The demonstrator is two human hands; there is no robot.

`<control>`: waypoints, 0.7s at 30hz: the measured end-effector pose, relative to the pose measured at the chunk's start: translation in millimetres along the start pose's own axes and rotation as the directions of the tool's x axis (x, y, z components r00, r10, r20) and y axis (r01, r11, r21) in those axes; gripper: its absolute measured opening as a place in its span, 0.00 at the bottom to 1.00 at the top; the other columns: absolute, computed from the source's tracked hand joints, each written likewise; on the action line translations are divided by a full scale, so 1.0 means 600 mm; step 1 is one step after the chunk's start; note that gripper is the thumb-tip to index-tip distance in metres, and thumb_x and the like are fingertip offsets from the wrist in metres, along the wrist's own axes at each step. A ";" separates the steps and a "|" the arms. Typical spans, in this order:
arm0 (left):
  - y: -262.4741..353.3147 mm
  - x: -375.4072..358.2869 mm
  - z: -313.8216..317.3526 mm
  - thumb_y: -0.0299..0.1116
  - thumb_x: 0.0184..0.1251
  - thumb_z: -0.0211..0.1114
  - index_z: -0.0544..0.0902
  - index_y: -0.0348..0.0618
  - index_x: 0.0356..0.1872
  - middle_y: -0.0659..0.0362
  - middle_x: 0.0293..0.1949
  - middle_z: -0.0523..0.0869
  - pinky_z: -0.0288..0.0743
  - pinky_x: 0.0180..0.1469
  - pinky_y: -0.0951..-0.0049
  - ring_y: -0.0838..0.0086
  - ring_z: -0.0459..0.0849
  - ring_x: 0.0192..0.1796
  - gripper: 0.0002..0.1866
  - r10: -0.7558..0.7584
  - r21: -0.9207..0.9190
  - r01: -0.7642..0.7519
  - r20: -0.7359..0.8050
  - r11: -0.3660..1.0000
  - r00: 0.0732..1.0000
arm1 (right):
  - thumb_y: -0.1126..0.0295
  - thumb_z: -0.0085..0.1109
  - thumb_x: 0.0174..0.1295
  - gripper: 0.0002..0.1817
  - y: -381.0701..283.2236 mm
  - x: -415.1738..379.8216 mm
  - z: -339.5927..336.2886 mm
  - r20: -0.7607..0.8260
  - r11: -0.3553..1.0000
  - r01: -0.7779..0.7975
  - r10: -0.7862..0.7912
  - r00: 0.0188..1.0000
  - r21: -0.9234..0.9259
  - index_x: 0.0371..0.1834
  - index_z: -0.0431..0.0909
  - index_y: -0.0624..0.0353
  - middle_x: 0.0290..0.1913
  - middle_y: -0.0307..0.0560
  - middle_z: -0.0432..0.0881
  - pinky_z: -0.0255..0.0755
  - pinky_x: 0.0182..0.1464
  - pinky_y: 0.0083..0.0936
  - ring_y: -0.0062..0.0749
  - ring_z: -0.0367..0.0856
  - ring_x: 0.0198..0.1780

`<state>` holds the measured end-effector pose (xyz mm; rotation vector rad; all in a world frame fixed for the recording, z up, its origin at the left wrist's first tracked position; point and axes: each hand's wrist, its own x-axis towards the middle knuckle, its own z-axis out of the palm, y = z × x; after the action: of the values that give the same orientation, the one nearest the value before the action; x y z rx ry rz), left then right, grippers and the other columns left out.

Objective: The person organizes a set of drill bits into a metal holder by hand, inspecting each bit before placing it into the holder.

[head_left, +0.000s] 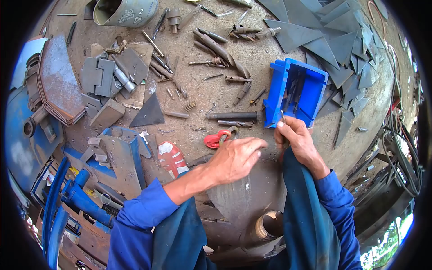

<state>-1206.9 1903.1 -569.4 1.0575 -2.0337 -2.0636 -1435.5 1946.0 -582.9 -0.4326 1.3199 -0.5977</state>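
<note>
My right hand (298,138) is closed in a pinch in front of the blue bin, and a thin metal piece (282,117) sticks up from its fingertips; its exact kind is too small to tell. Inside the blue plastic bin (275,87) lie several drill bits (294,90). Over the ground between my knees, my left hand (237,158) hangs with thumb and fingers apart and nothing visible in it. Just beyond it are a red ring-shaped object (211,141), a dark metal rod (231,115) and a large twist drill bit (235,123).
Several drill bits and cutters, including a large drill bit (225,53), lie scattered on the ground. Triangular steel plates (321,49) are heaped at the right. Steel blocks and hinges (98,76) lie left, below a metal bucket (128,13). Cables (396,135) hang at the far right.
</note>
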 end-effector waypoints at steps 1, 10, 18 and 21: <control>-0.020 -0.003 0.005 0.29 0.73 0.58 0.81 0.39 0.51 0.47 0.46 0.86 0.80 0.51 0.57 0.52 0.86 0.47 0.11 -0.003 -0.002 0.003 -0.001 1.000 1.000 | 0.60 0.54 0.77 0.17 0.009 -0.006 -0.012 -0.005 0.999 -0.018 0.018 1.000 -0.033 0.30 0.75 0.58 0.23 0.32 0.74 0.62 0.25 0.19 0.14 0.68 0.23; -0.126 -0.006 -0.027 0.30 0.66 0.64 0.80 0.39 0.38 0.51 0.36 0.82 0.78 0.43 0.56 0.53 0.84 0.40 0.05 -0.088 0.326 0.202 -0.331 0.923 0.939 | 0.59 0.62 0.66 0.21 0.029 -0.045 -0.045 -0.119 0.614 -0.100 0.010 0.993 -0.783 0.21 0.77 0.66 0.19 0.52 0.75 0.68 0.32 0.40 0.38 0.77 0.25; -0.138 0.099 -0.019 0.41 0.64 0.71 0.77 0.37 0.41 0.48 0.37 0.81 0.80 0.39 0.52 0.51 0.85 0.39 0.18 0.053 0.591 0.231 -0.423 0.773 0.905 | 0.57 0.63 0.63 0.22 0.072 -0.040 -0.065 -0.025 0.475 -0.051 0.061 0.998 -0.879 0.25 0.80 0.69 0.24 0.64 0.78 0.69 0.34 0.46 0.56 0.80 0.30; -0.156 0.123 -0.014 0.39 0.66 0.69 0.77 0.38 0.39 0.48 0.37 0.83 0.81 0.42 0.53 0.51 0.86 0.38 0.15 0.022 0.606 0.243 -0.396 0.758 0.918 | 0.56 0.63 0.64 0.22 0.079 -0.043 -0.069 -0.008 0.543 -0.079 0.132 0.991 -0.836 0.26 0.80 0.69 0.25 0.64 0.78 0.67 0.33 0.47 0.57 0.80 0.30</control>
<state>-1220.4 1871.9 -683.6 1.5537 -2.5443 -1.0175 -1471.6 2000.8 -600.7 -1.1438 1.5103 0.2220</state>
